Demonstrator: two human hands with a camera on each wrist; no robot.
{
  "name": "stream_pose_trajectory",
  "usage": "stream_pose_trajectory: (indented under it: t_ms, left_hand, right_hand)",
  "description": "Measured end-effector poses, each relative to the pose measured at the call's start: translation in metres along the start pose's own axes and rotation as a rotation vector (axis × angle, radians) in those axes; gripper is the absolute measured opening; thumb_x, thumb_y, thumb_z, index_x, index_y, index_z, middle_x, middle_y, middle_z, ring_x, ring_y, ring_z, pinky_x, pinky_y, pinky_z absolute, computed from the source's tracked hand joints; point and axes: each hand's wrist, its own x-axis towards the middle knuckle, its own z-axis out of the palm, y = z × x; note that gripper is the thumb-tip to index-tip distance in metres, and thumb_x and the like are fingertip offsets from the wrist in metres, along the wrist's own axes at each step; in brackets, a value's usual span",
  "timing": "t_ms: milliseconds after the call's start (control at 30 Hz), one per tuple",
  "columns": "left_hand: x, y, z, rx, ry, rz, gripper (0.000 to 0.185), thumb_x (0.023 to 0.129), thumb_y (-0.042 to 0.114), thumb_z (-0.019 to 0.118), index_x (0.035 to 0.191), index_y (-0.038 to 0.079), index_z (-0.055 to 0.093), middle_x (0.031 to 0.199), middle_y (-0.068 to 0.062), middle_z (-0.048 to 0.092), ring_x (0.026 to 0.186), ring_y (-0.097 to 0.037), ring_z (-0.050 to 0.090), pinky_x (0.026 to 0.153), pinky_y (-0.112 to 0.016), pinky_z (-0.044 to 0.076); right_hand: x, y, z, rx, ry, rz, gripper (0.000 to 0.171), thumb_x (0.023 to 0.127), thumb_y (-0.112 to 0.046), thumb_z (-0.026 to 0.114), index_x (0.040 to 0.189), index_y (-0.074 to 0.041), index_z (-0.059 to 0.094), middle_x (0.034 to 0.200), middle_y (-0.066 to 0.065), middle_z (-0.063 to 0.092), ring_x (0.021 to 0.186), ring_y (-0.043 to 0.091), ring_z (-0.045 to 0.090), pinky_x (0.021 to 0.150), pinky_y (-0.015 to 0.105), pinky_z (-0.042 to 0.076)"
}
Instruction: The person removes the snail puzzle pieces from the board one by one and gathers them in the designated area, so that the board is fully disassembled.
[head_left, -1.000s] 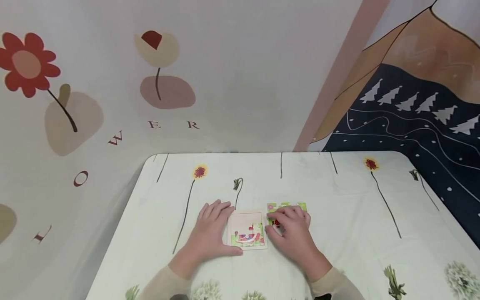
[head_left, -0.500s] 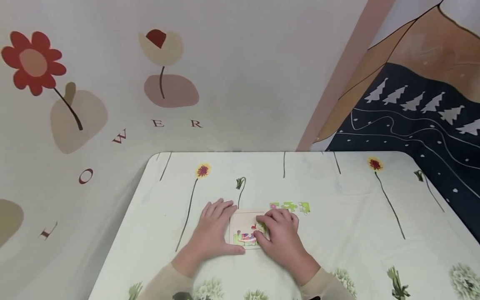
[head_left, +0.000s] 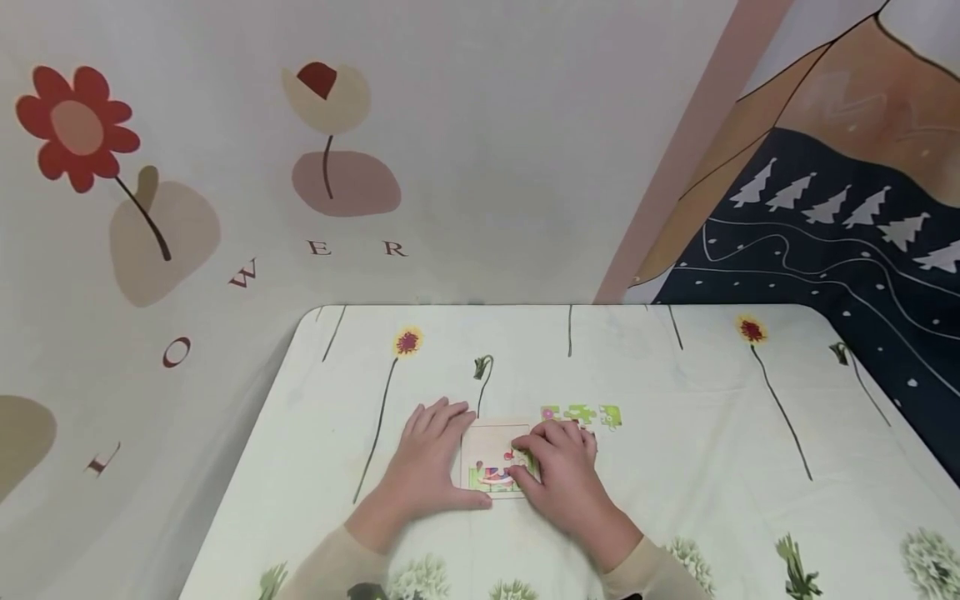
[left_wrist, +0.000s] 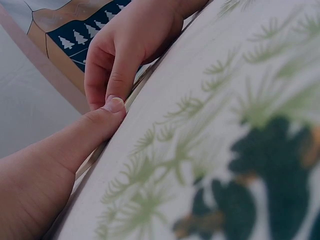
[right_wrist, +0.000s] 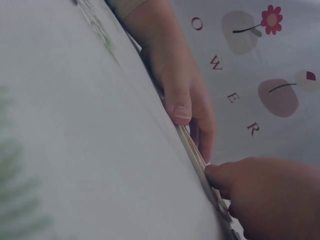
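Closest to the head camera, two beige cloth sleeves [head_left: 330,560] reached in from the near edge, with something dark partly visible at each wrist. The left hand [head_left: 427,462] was spread wide, its fingers along the left side of a thin, square, pale wood-coloured puzzle board [head_left: 491,442] and its straight thumb across the near edge. The right hand [head_left: 566,471] was bent over the board's right part, thumb and forefinger close together; whether they pinched a piece could not be told. The board lay flat, with a fine line framing its smooth, bare upper-left part; glossy-looking printed pieces [head_left: 491,477] in green, red and purple-blue filled the bottom. Just beyond the right hand and to the board's right, bright green, knobbed jigsaw pieces [head_left: 580,412] lay side by side, one with a pink spot; red showed on others partly hidden by the knuckles. All this rested on a round-cornered white surface [head_left: 675,467] printed with thin-stemmed flowers and feathery green plants. Farthest off, a smooth, pale backdrop [head_left: 487,150] bore a rounded red flower [head_left: 77,127] and dark red serif capitals [head_left: 319,248] reading "OWER", after a slanted letter resembling an L. To the right, white fir trees [head_left: 825,204] stood out on a navy ground.
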Motion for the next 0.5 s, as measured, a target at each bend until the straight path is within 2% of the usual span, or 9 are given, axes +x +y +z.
stream_pose_trajectory:
  t_ms: [200, 267, 400, 500]
  left_hand:
    - [0.0002, 0.0002, -0.0004, -0.008, 0.004, 0.001, 0.120, 0.052, 0.094, 0.054, 0.143, 0.017, 0.044, 0.148, 0.001, 0.037, 0.141, -0.029, 0.024, 0.112, -0.057, 0.014]
    - [0.0005, 0.0005, -0.0003, -0.005, 0.007, 0.001, 0.120, 0.052, 0.094, 0.054, 0.143, 0.017, 0.044, 0.148, 0.001, 0.038, 0.141, -0.029, 0.024, 0.112, -0.057, 0.015]
    - [0.0011, 0.0011, -0.0019, -0.006, 0.002, -0.003, 0.120, 0.052, 0.094, 0.055, 0.143, 0.017, 0.044, 0.148, 0.001, 0.039, 0.141, -0.028, 0.024, 0.112, -0.056, 0.015]
    - [0.0012, 0.0013, -0.0028, -0.009, -0.015, -0.011, 0.120, 0.052, 0.094, 0.054, 0.144, 0.017, 0.044, 0.148, 0.001, 0.038, 0.142, -0.028, 0.023, 0.113, -0.055, 0.014]
  right_hand:
    - [0.0010, 0.0006, 0.0009, 0.006, -0.011, 0.034, 0.028, 0.080, -0.042, 0.077, 0.103, -0.028, 0.071, 0.097, -0.014, 0.050, 0.115, 0.021, 0.043, 0.094, 0.052, 0.021]
    - [0.0007, 0.0006, 0.0011, 0.000, -0.013, 0.042, 0.030, 0.079, -0.043, 0.078, 0.104, -0.029, 0.071, 0.094, -0.015, 0.050, 0.111, 0.019, 0.043, 0.094, 0.051, 0.022]
    - [0.0004, -0.0006, 0.0002, -0.009, -0.016, 0.032, 0.030, 0.079, -0.041, 0.078, 0.105, -0.029, 0.071, 0.084, -0.017, 0.050, 0.090, 0.011, 0.040, 0.090, 0.049, 0.023]
    - [0.0007, -0.0009, -0.0004, -0.012, -0.013, 0.008, 0.027, 0.080, -0.035, 0.077, 0.105, -0.028, 0.070, 0.079, -0.017, 0.049, 0.086, 0.010, 0.039, 0.089, 0.047, 0.024]
